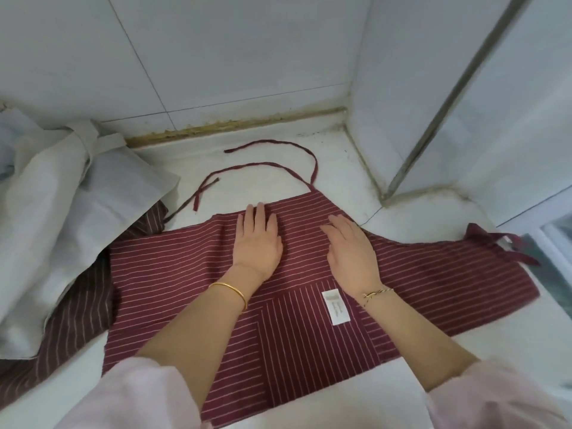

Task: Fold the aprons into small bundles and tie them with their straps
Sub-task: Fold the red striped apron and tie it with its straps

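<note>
Two bare hands lie flat on a dark red pinstriped apron (173,274), which is spread across a white counter (340,168). A white care label (335,307) sewn to the apron serves as the reference point here.

The left hand (258,239) rests beyond the label and to its left. Its fingers are straight and close together, pressing the cloth and grasping nothing. The right hand (351,249) rests just beyond the label, fingers straight and slightly spread, also pressing with nothing held.

Far beyond the label, the neck straps (278,165) curl loose on the counter. Well to the label's right, a waist tie (507,246) sits bunched at the apron's corner. Well to the label's left, a pale grey cloth (55,212) is heaped over a brown striped apron (71,323), which touches the red one.

This looks like smoothing before the first fold. To do it well, sweep both palms outward from the label to chase out wrinkles and square the edges. Draw the ties clear so they remain free for knotting, and keep the red apron apart from the heap.
</note>
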### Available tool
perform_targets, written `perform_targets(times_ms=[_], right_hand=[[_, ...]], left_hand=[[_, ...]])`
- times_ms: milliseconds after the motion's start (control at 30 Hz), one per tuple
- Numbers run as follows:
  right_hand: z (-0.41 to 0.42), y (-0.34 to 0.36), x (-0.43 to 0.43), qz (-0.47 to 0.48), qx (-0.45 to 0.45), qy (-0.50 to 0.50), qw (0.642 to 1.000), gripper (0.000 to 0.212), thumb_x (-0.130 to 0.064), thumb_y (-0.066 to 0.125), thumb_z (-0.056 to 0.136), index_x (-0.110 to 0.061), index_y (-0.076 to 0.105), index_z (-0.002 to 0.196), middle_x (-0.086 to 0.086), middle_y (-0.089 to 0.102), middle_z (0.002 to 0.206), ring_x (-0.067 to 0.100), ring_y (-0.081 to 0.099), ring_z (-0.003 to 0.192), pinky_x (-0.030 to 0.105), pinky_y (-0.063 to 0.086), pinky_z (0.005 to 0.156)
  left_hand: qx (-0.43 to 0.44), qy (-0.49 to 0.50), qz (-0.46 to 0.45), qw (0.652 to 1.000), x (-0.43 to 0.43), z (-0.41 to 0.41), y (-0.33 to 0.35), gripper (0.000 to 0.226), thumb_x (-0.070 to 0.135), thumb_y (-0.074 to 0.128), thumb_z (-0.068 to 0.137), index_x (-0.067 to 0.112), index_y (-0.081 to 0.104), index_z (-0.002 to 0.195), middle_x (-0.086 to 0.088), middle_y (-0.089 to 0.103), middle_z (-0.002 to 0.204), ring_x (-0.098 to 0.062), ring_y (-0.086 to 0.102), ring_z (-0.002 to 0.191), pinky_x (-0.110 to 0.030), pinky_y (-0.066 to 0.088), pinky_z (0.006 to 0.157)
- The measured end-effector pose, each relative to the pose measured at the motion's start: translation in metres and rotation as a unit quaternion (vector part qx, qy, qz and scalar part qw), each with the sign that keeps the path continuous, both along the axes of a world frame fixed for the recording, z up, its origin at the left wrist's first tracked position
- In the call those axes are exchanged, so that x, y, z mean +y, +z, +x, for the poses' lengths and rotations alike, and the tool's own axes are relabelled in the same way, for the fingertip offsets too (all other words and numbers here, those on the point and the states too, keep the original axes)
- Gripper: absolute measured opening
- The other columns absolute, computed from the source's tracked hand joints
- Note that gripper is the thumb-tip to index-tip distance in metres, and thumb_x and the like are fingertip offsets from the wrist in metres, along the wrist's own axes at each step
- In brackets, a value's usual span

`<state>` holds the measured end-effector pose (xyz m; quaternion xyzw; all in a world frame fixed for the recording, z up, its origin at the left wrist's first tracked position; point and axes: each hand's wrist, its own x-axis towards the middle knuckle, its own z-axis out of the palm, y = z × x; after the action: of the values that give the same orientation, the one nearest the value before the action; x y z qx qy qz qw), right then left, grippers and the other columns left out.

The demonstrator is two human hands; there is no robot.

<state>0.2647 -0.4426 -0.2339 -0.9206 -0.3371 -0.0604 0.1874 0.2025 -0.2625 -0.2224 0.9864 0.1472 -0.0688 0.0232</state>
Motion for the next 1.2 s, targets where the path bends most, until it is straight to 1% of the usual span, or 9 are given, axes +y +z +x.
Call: perform_targets(times_ms=[100,200,400,633,800,900,967,1100,1200], right_hand=[[-0.007,0.007,-0.031,0.028,0.015,-0.044,0.999,0.041,0.009,0.064,0.071,-0.007,0.066,0.109,0.013,0.061,0.118,0.032,0.059,0.107,0.046,0.051,0.090],[-0.001,0.021,-0.069,0.025,0.017,-0.102,0.994,0.033,0.008,0.060,0.074,-0.008,0.067,0.102,0.011,0.061,0.107,0.031,0.060,0.094,0.044,0.052,0.075],[0.016,0.042,-0.160,-0.006,0.046,-0.197,0.979,0.026,-0.001,0.052,0.085,-0.006,0.061,0.110,0.013,0.054,0.111,0.029,0.055,0.098,0.040,0.050,0.077],[0.037,0.041,-0.239,-0.028,0.133,-0.305,0.943,0.025,-0.009,0.047,0.091,-0.011,0.052,0.115,0.010,0.049,0.119,0.026,0.057,0.093,0.037,0.051,0.073],[0.063,0.035,-0.272,-0.017,0.184,-0.300,0.936,0.027,-0.008,0.041,0.095,-0.009,0.049,0.121,0.013,0.048,0.120,0.030,0.059,0.089,0.041,0.051,0.079],[0.076,0.028,-0.273,0.002,0.184,-0.281,0.942,0.035,-0.012,0.040,0.095,-0.019,0.045,0.129,0.011,0.047,0.113,0.026,0.056,0.081,0.038,0.052,0.077],[0.085,0.025,-0.276,-0.009,0.170,-0.271,0.947,0.030,-0.017,0.041,0.095,-0.021,0.050,0.124,0.009,0.044,0.107,0.024,0.055,0.072,0.035,0.053,0.071],[0.104,0.025,-0.275,-0.045,0.134,-0.265,0.954,0.005,-0.012,0.044,0.092,-0.011,0.049,0.092,0.010,0.045,0.103,0.024,0.053,0.063,0.037,0.054,0.064],[0.124,0.039,-0.273,0.037,0.111,-0.289,0.950,0.011,-0.012,0.041,0.097,-0.006,0.050,0.094,0.006,0.046,0.098,0.021,0.051,0.064,0.034,0.050,0.061]], left_hand=[[-0.077,-0.051,-0.059,0.994,-0.046,0.015,0.010,0.045,0.016,0.042,0.094,0.006,0.040,0.138,-0.020,0.028,0.149,-0.037,0.025,0.137,-0.046,0.023,0.114],[-0.111,-0.118,-0.120,0.979,-0.104,0.030,0.016,0.034,0.011,0.046,0.090,0.003,0.050,0.123,-0.017,0.045,0.129,-0.033,0.046,0.111,-0.041,0.042,0.093],[-0.064,-0.168,-0.193,0.965,-0.202,0.053,0.025,0.025,0.010,0.041,0.094,0.003,0.046,0.117,-0.015,0.043,0.117,-0.030,0.052,0.084,-0.037,0.043,0.065],[-0.047,-0.163,-0.205,0.964,-0.273,0.067,0.032,0.027,0.024,0.047,0.096,0.007,0.045,0.117,-0.012,0.044,0.119,-0.027,0.052,0.094,-0.037,0.048,0.079],[-0.072,-0.128,-0.167,0.975,-0.309,0.085,0.035,0.041,0.028,0.055,0.092,0.008,0.042,0.125,-0.011,0.041,0.124,-0.026,0.044,0.110,-0.033,0.045,0.089],[-0.055,-0.069,-0.168,0.982,-0.310,0.091,0.037,0.053,0.030,0.061,0.089,0.008,0.037,0.130,-0.012,0.035,0.127,-0.027,0.042,0.114,-0.033,0.044,0.092],[-0.040,-0.047,-0.177,0.982,-0.313,0.092,0.035,0.056,0.032,0.065,0.087,0.009,0.036,0.129,-0.012,0.035,0.126,-0.026,0.044,0.112,-0.033,0.044,0.092],[0.006,-0.038,-0.167,0.985,-0.317,0.086,0.030,0.068,0.041,0.072,0.079,0.010,0.034,0.126,-0.011,0.035,0.126,-0.028,0.045,0.112,-0.038,0.045,0.095],[0.054,-0.041,-0.152,0.986,-0.316,0.083,0.028,0.079,0.048,0.075,0.073,0.013,0.031,0.129,-0.011,0.035,0.129,-0.028,0.042,0.116,-0.041,0.044,0.097]])
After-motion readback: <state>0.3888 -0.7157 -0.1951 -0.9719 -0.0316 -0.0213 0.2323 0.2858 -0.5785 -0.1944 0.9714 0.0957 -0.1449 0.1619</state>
